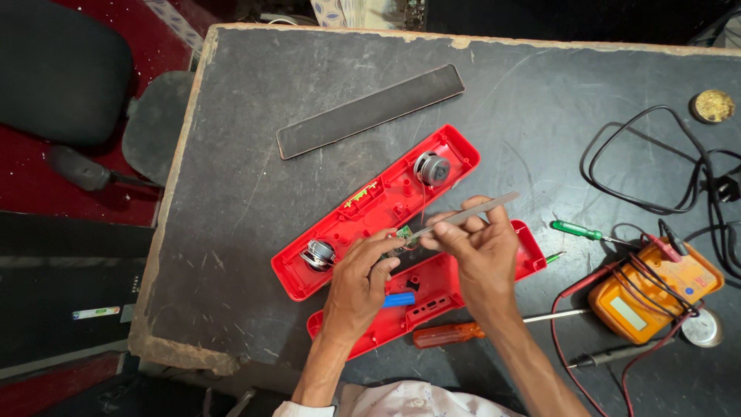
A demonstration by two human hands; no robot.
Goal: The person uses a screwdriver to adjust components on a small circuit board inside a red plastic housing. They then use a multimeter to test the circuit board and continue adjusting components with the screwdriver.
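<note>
Glossy red plastic shells [363, 212] lie on a scuffed, matt dark counter [231, 154]; the tweezers [463, 216] are dull metal, the grille strip [370, 110] matt black.

Looks like a small electronics repair workshop here: a worn, scuffed tabletop [255, 193] carrying an orange multimeter [656, 289] with tangled probe leads [610, 289], screwdrivers [455, 333], and an opened red speaker casing [370, 208].

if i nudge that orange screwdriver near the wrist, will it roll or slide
The orange screwdriver would probably roll: its handle looks rounded and it lies free on the flat table. The long thin shaft suggests it would swing in an arc. It looks stiff and light.
</note>
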